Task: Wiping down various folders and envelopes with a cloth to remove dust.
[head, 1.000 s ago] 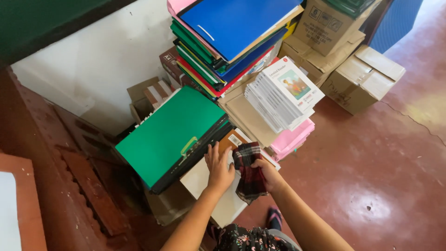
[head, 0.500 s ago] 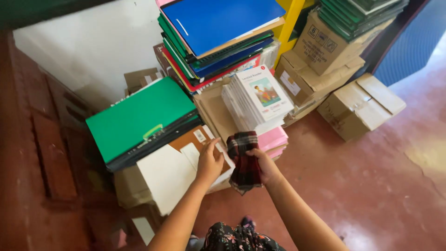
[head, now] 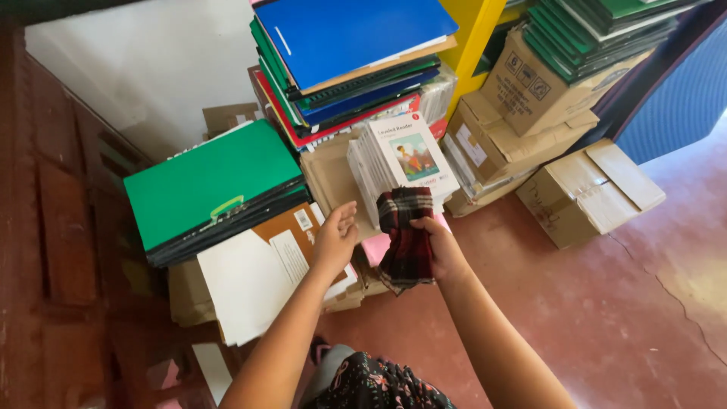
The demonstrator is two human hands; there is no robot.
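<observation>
At centre left of the frame we see a green folder [head: 216, 188] lying on a pile beside white sheets [head: 246, 284]. Our left hand [head: 335, 241] rests open on a brown envelope [head: 291, 231]. Just right, our right hand [head: 443, 250] grips a dark checked cloth [head: 407, 238], below the stack of white booklets [head: 401, 163].

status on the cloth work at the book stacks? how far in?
Done: nothing visibly wiped; no cleaned patch can be told apart. In hand: the right hand grips a dark plaid cloth against the front of the white booklet stack, and the left hand rests on the brown box beside it. Untouched: green folders, blue folder pile.
</observation>
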